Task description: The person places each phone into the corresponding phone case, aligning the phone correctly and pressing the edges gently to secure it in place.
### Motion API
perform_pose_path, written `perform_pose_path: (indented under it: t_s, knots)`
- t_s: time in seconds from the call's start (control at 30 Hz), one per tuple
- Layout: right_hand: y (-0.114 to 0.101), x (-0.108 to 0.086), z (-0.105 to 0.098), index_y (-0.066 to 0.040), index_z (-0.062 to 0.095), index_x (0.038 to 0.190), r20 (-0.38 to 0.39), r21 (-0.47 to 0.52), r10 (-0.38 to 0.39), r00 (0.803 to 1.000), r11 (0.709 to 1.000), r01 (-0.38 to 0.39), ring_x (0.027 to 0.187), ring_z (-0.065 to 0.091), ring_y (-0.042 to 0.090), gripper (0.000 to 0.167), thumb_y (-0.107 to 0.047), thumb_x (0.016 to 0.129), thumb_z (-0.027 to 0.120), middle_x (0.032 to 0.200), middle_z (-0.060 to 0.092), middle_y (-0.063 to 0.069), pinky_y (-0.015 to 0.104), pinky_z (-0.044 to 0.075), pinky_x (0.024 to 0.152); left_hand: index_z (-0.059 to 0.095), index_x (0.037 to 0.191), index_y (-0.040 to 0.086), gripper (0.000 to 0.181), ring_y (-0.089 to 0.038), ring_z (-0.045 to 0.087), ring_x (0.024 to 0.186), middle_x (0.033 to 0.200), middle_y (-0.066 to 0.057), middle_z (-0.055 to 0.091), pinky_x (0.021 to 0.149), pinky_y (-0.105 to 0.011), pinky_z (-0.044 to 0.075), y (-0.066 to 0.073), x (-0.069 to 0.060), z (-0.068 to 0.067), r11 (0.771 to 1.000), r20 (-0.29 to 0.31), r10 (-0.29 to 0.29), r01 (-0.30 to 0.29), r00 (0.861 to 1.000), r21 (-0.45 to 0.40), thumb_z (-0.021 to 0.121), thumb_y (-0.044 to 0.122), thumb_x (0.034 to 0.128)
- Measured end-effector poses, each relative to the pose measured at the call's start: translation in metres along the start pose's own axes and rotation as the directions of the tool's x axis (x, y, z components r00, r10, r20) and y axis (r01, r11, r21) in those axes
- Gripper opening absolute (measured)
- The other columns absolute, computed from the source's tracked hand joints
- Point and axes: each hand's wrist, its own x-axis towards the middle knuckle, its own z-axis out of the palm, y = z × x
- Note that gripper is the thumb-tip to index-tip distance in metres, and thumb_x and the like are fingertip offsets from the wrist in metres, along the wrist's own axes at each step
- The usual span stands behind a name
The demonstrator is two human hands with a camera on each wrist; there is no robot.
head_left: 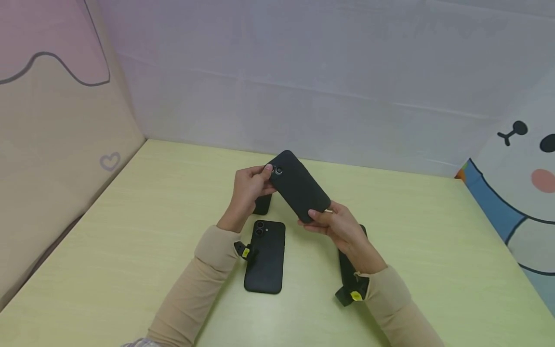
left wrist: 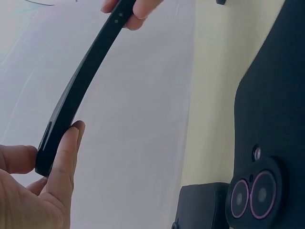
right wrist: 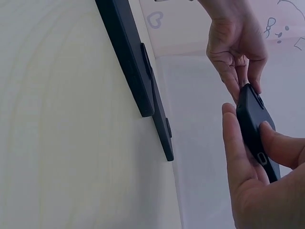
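Both hands hold one black phone [head_left: 299,185] up above the table, tilted, its camera side facing the head camera. My left hand [head_left: 249,190] pinches the upper left corner by the camera, thumb on the back. At the lower right end my right hand [head_left: 338,224] grips it, thumb on the back and fingers beneath. In the left wrist view the phone [left wrist: 83,86] appears edge-on. A charging port shows on the phone's [right wrist: 259,124] end in the right wrist view. Below the left wrist a second black phone [head_left: 265,260] lies camera side up.
Behind the left hand another dark phone [head_left: 262,205] lies partly hidden. A further dark phone [head_left: 347,270] is under the right wrist, mostly covered. Light cloth walls [head_left: 303,77] stand behind and beside the pale yellow table [head_left: 151,217].
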Motion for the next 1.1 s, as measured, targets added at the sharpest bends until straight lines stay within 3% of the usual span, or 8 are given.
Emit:
perform_pose_path:
  t_s: [0.17,0.5,0.67,0.77,0.87,0.97,1.1]
  knots:
    - [-0.001,0.0,-0.002,0.008,0.035,0.129,0.009,0.002,-0.005,1.0,1.0,0.005,0.081,0.069,0.02,0.044,0.002,0.089,0.052,0.09,0.066,0.005,0.032,0.055,0.078,0.064,0.11,-0.002,0.031,-0.009,0.066,0.063,0.09,-0.015,0.069,0.069,-0.029,0.056,0.001,0.001,-0.002,0.998,-0.005,-0.041,0.041,0.999,-0.044,0.06,0.02,0.0889]
    - [-0.007,-0.004,-0.004,0.01,0.035,0.13,-0.028,-0.026,0.006,1.0,1.0,-0.007,0.082,0.064,0.01,0.045,0.005,0.088,0.052,0.097,0.058,0.001,0.025,0.054,0.079,0.064,0.106,-0.007,0.03,-0.011,0.067,0.065,0.072,0.0,0.067,0.072,-0.031,0.056,0.002,0.0,-0.008,0.991,0.061,-0.063,0.069,0.996,-0.111,0.061,0.018,0.0881]
    - [-0.011,-0.007,-0.006,0.01,0.029,0.135,0.008,-0.034,0.002,1.0,0.999,-0.002,0.085,0.063,0.008,0.051,0.006,0.089,0.049,0.104,0.055,0.001,0.023,0.053,0.079,0.063,0.105,-0.009,0.031,-0.012,0.067,0.065,0.071,0.0,0.066,0.071,-0.031,0.056,0.001,0.0,-0.01,0.985,0.088,-0.075,0.088,0.993,-0.148,0.062,0.016,0.0871]
    - [-0.013,-0.008,-0.006,0.009,0.027,0.137,0.018,-0.034,0.002,1.0,0.999,-0.002,0.087,0.063,0.008,0.054,0.005,0.089,0.05,0.107,0.054,0.002,0.023,0.053,0.079,0.063,0.101,-0.007,0.027,-0.013,0.067,0.067,0.071,-0.001,0.067,0.072,-0.031,0.056,0.001,0.002,-0.012,0.978,0.131,-0.083,0.106,0.988,-0.179,0.062,0.015,0.0871]
    - [-0.013,-0.008,-0.007,0.008,0.027,0.138,0.001,-0.045,0.001,1.0,0.999,-0.001,0.087,0.062,0.008,0.055,0.005,0.088,0.051,0.109,0.053,0.002,0.023,0.053,0.079,0.062,0.097,-0.004,0.021,-0.014,0.067,0.069,0.074,-0.003,0.066,0.075,-0.032,0.055,0.0,0.004,-0.015,0.971,0.21,-0.096,0.138,0.973,-0.194,0.06,0.015,0.0885]
    - [-0.013,-0.007,-0.008,0.009,0.03,0.136,-0.029,-0.069,-0.008,1.0,0.998,0.006,0.088,0.062,0.008,0.054,0.007,0.087,0.052,0.108,0.056,0.001,0.024,0.053,0.077,0.059,0.1,-0.003,0.025,-0.014,0.067,0.071,0.079,-0.004,0.065,0.079,-0.034,0.054,0.0,0.005,-0.017,0.98,0.284,-0.104,0.146,0.953,-0.132,0.057,0.02,0.0911]
    - [-0.013,-0.006,-0.01,0.009,0.033,0.133,-0.043,-0.11,-0.015,0.999,0.994,0.01,0.087,0.063,0.007,0.053,0.008,0.085,0.054,0.1,0.063,-0.003,0.025,0.053,0.076,0.055,0.112,0.001,0.038,-0.017,0.068,0.073,0.092,-0.01,0.063,0.077,-0.036,0.055,0.0,0.006,-0.017,0.996,0.316,-0.083,0.069,0.945,0.056,0.054,0.033,0.0917]
